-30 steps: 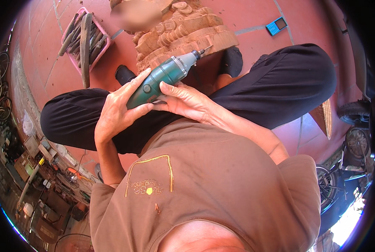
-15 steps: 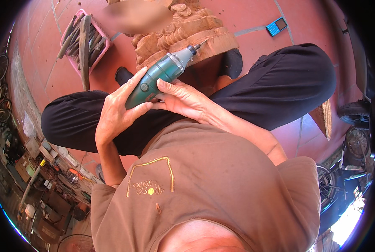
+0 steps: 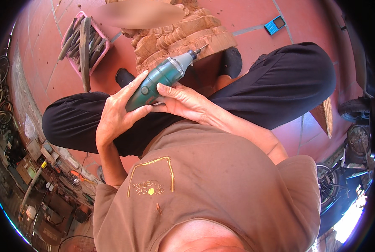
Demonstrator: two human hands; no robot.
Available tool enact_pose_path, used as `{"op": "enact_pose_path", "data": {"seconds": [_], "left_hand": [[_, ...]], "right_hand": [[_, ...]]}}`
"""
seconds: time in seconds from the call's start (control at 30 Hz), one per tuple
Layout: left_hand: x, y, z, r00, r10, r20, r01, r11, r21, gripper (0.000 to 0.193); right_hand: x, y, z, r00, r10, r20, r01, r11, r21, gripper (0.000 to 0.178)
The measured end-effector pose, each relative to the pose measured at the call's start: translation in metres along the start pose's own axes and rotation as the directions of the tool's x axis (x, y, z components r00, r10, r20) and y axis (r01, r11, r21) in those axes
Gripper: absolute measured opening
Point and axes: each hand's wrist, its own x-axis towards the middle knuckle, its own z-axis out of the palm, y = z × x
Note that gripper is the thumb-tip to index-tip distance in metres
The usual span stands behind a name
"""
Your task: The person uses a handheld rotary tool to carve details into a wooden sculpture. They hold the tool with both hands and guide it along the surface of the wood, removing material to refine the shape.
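Note:
A green and grey rotary tool [image 3: 159, 81] lies tilted across both hands, its thin bit pointing up and to the right. My left hand [image 3: 119, 110] is closed round the rear of its body, with fingers along the far side and thumb underneath. My right hand [image 3: 184, 100] grips the tool from the right, thumb on the casing; its other fingers are partly hidden beneath. Just beyond the tool stands a carved wooden piece [image 3: 183, 40] with rounded relief patterns. In this view the bit overlaps its near edge; I cannot tell whether they touch.
A pink basket [image 3: 108, 45] full of long-handled hand tools [image 3: 85, 50] sits at the far left on the red tiled floor [image 3: 254, 54]. A blue keypad phone [image 3: 275, 25] lies at the far right. Cluttered gear lines the left; a wheel [image 3: 328, 181] stands at the right.
The rotary tool has shifted very slightly, its bit showing a little lower against the carving. Both hands keep the same hold.

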Motion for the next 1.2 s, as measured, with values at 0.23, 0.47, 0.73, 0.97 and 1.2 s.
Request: {"op": "enact_pose_path", "data": {"seconds": [0.23,0.47,0.73,0.97,1.2], "left_hand": [[-0.003,0.001,0.002,1.0,0.013,0.027,-0.013,1.0,-0.01,0.079],[-0.008,-0.001,0.005,0.999,0.041,0.034,-0.041,0.999,0.0,0.081],[-0.008,0.003,0.005,0.998,0.044,0.04,-0.045,0.999,0.005,0.081],[-0.006,0.003,0.004,1.0,0.023,-0.003,-0.023,1.0,0.009,0.078],[-0.001,0.002,0.003,0.999,0.013,-0.044,-0.013,1.0,0.016,0.077]], "right_hand": [[-0.008,0.002,0.001,1.0,0.009,-0.003,-0.009,1.0,0.003,0.05],[-0.014,0.007,-0.004,0.999,0.032,0.02,-0.032,0.999,0.012,0.05],[-0.016,0.007,-0.004,0.999,0.028,0.026,-0.028,1.0,0.004,0.051],[-0.009,0.001,0.001,1.0,0.013,0.02,-0.012,0.999,-0.036,0.051],[0.0,-0.006,0.005,1.0,-0.011,0.012,0.011,0.999,-0.05,0.054]]}}
